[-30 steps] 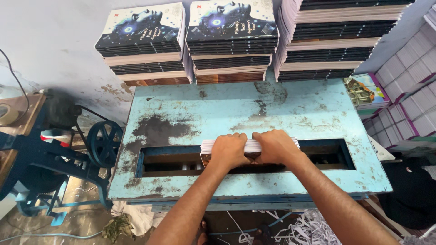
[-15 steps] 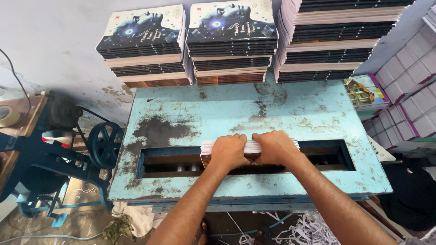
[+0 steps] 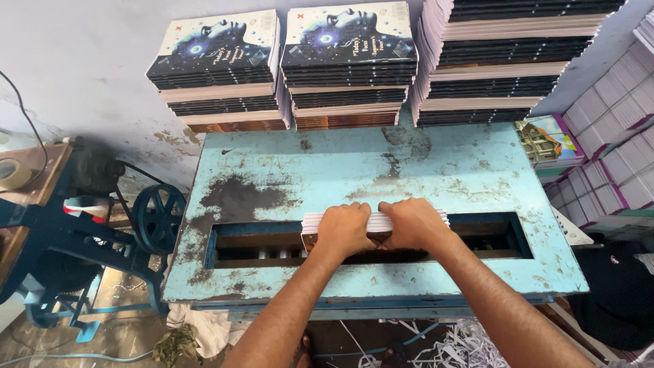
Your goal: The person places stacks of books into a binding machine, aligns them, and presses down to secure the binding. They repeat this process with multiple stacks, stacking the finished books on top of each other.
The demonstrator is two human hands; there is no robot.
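Left hand (image 3: 345, 230) and right hand (image 3: 411, 223) side by side, both clamped over a white-edged book bundle (image 3: 377, 220) in the slot of a worn blue worktop (image 3: 354, 170).

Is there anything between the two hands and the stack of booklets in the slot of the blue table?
Nothing visible. The left hand and the right hand both lie directly on the stack of booklets, which sits at the far edge of the slot in the blue table.

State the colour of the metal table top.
Pale blue, worn with dark patches, on the table top; head view.
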